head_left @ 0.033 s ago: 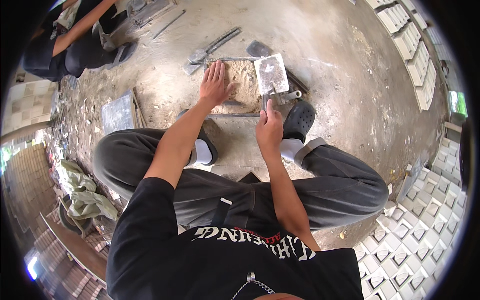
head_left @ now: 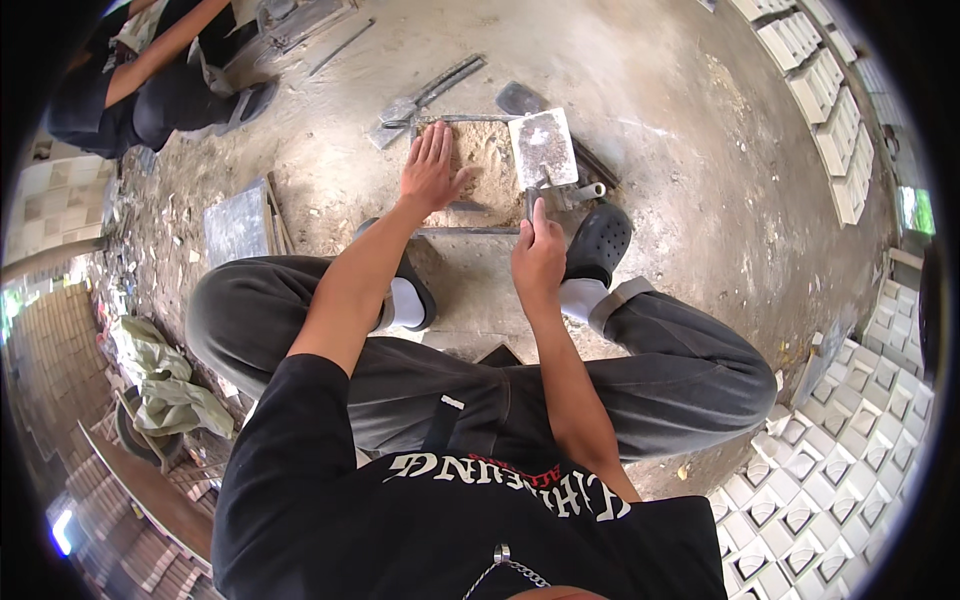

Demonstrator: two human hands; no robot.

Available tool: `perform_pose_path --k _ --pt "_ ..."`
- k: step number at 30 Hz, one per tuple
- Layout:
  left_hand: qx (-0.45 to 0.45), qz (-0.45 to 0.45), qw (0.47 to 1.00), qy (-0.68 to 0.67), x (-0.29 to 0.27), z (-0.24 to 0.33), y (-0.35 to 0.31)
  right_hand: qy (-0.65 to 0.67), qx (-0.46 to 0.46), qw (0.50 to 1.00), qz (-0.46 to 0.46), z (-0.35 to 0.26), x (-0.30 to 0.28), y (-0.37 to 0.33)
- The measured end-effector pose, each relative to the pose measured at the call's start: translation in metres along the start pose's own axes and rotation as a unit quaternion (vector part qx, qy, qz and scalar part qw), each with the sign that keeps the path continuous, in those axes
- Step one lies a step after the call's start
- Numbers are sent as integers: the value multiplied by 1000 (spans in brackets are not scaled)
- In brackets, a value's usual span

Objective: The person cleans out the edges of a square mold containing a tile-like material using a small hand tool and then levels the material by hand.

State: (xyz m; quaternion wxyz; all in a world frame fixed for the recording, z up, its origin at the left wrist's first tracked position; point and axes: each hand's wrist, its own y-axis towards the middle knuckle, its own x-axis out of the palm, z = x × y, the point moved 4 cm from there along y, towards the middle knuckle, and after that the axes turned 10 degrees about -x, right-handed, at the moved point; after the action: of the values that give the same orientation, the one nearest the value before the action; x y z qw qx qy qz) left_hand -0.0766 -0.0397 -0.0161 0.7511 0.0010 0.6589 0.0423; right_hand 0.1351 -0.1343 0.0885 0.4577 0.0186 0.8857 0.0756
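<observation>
View shifted slightly; right hand [head_left: 540,255] still grips trowel [head_left: 543,147].

Sand [head_left: 487,155] tan; trowel blade [head_left: 543,142] white, grey-brown-blotched; clogs [head_left: 600,243] dark grey.

Probably a workshop: rows of pale blocks [head_left: 840,118]

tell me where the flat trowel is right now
In the head view, the flat trowel is just right of centre, in the upper part, gripped by the right hand, beside the sandy mix.
</observation>
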Motion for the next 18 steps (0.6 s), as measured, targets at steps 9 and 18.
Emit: perform_pose_path --k 9,18 --pt "-113 59 985 -113 0 -37 1 53 -62 996 -42 -36 48 13" --pt "-57 -6 997 -49 -2 -29 9 32 -89 995 -43 -32 53 53"
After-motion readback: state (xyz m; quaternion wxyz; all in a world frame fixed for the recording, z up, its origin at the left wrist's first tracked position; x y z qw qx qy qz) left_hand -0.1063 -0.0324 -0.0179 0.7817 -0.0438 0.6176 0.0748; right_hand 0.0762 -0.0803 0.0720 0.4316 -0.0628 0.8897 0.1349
